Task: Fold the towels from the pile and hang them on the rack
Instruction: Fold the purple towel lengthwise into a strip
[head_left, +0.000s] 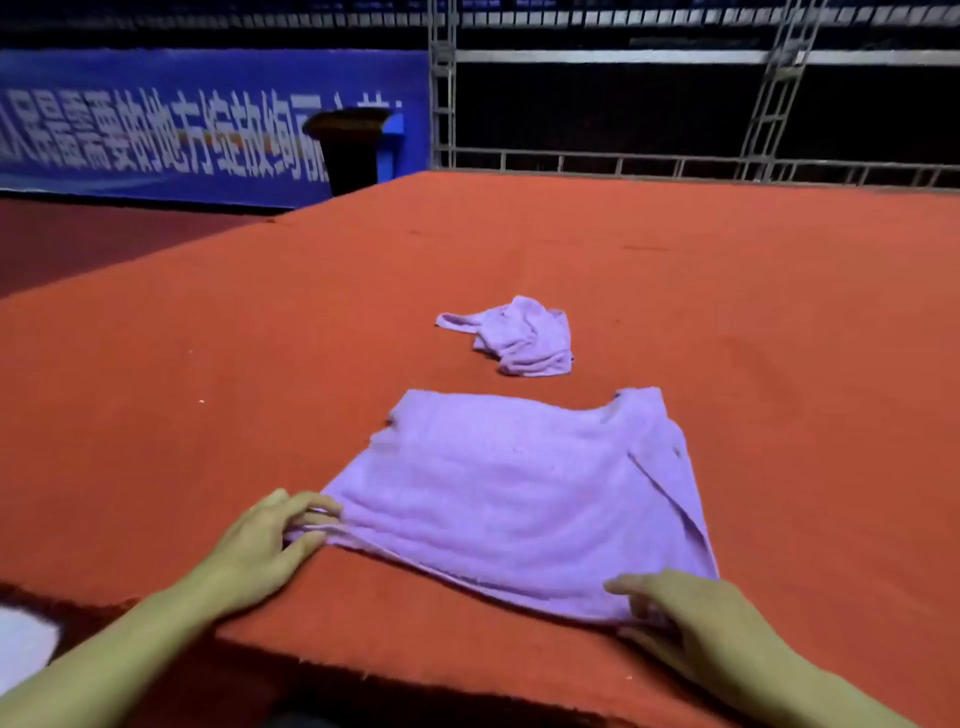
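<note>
Fingers (311, 506) of the left hand (260, 545) pinch the near-left corner of the flat lilac terry towel (519, 493) on the orange felt-covered counter (260, 338); right hand (691, 618) fingers, curled, grip its near-right corner. Crumpled lilac towel (519, 335) lies just beyond, apart.

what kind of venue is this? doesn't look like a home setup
Probably an event hall or stage, not a home. The towel lies on a raised platform covered in red carpet, with metal truss framing behind and a blue printed banner along the back wall.
</note>
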